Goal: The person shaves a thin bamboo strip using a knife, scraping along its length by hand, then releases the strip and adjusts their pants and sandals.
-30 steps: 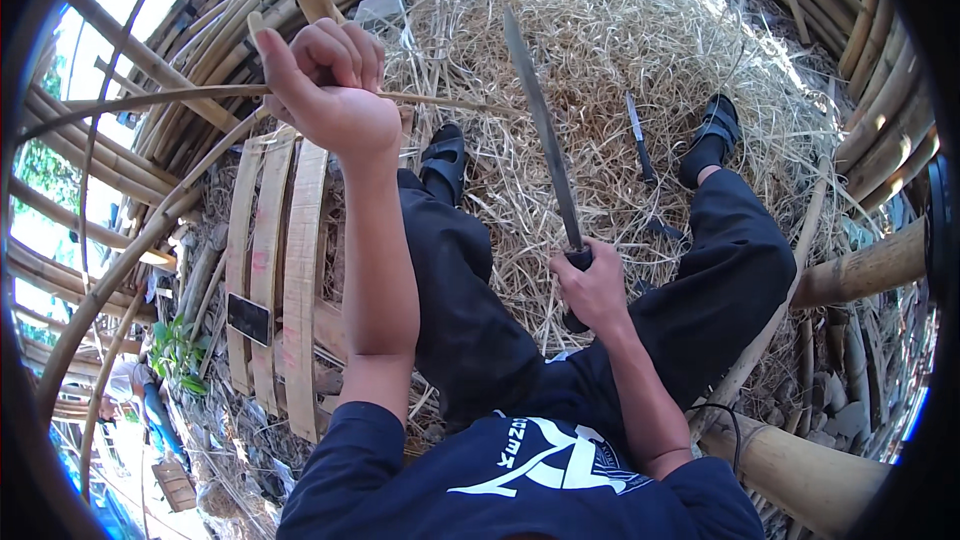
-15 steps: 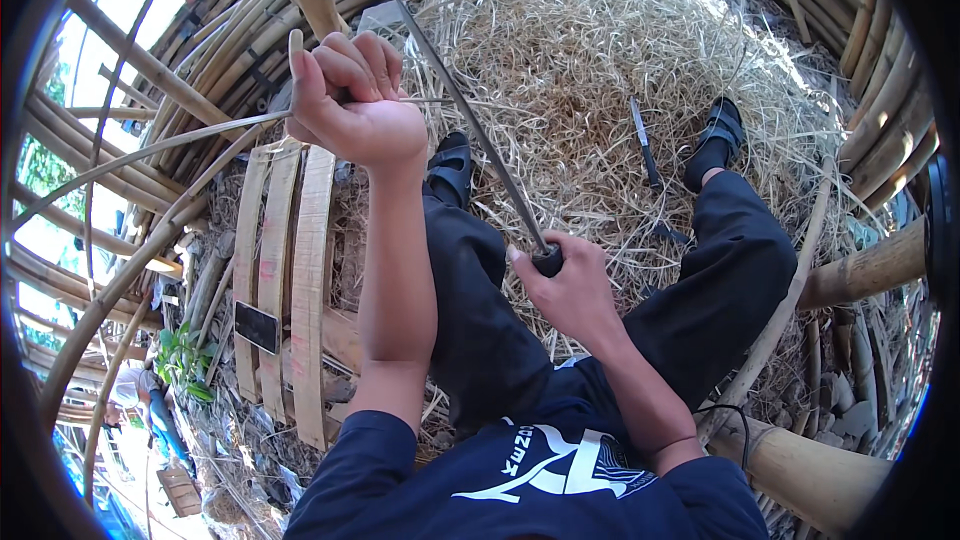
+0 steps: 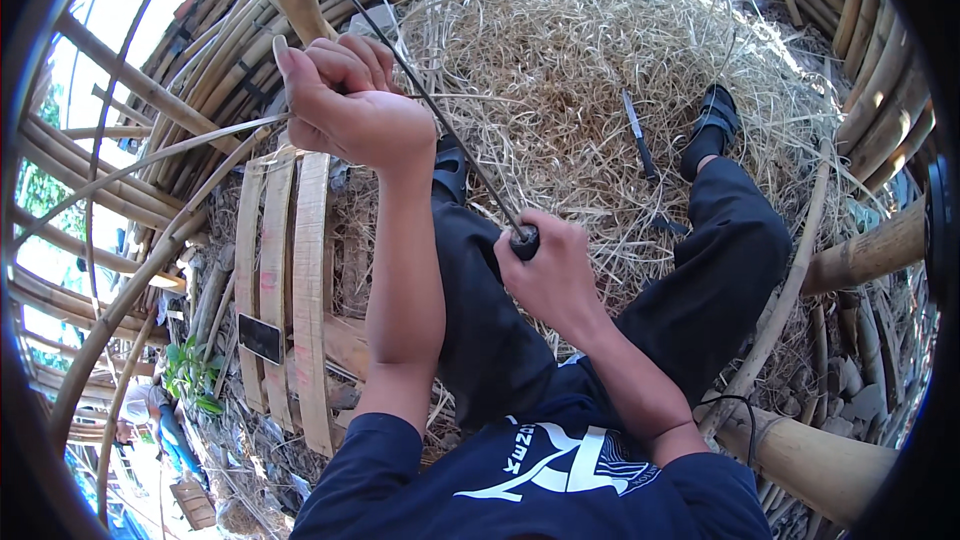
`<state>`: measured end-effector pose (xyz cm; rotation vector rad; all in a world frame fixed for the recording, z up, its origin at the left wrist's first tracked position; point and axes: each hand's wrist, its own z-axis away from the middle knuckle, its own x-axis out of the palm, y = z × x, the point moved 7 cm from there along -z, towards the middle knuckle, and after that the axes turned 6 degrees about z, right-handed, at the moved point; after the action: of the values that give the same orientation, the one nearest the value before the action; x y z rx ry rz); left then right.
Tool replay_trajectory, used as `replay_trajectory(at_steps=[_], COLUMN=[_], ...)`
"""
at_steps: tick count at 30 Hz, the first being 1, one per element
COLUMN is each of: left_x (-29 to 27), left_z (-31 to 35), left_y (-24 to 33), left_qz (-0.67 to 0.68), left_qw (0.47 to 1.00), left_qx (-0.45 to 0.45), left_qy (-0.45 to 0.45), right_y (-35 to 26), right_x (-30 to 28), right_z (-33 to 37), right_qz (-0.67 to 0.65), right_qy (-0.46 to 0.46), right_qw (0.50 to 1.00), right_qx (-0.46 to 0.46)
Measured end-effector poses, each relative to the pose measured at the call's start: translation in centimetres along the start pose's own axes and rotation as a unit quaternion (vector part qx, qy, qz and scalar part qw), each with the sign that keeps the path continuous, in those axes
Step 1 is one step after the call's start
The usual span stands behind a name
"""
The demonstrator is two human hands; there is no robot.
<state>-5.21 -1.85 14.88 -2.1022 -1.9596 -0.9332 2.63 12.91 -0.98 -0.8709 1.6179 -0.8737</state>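
Observation:
My left hand (image 3: 355, 105) is raised at the upper left, its fingers curled around a long thin bamboo strip (image 3: 200, 143). The strip runs out to the left, and a short end shows to the right of the hand. In front of my lap, my right hand (image 3: 552, 265) grips the dark handle of a long-bladed knife (image 3: 470, 154). Its blade slants up and left, passing close by my left fingers and across the strip's short end; whether it touches the strip I cannot tell.
Pale shavings (image 3: 560, 30) cover the ground ahead, with a smaller knife (image 3: 634, 120) lying on them near my right foot. Wooden slats (image 3: 312, 290) stand at my left, bearing a phone (image 3: 260, 339). Bamboo poles (image 3: 820, 470) surround me. Another person (image 3: 172, 440) is at the lower left.
The long knife's blade has swung left and turned more edge-on, its tip now farther left. My right hand has shifted slightly left and up; my left hand still grips the strip.

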Motion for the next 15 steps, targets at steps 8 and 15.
replay_trajectory(at_steps=[8,15], left_x=[0.5,1.1], left_z=[0.4,0.4], left_y=[-0.8,-0.3], left_qz=[-0.003,0.015], left_qw=[1.000,1.000], left_qx=[-0.001,0.008], left_qy=[-0.004,0.010], right_y=[1.9,0.3], right_x=[0.3,0.0], right_z=[-0.4,-0.8], right_qz=[-0.017,0.005], right_qy=[0.001,0.023], right_qw=[1.000,1.000], right_qx=[0.023,-0.018])
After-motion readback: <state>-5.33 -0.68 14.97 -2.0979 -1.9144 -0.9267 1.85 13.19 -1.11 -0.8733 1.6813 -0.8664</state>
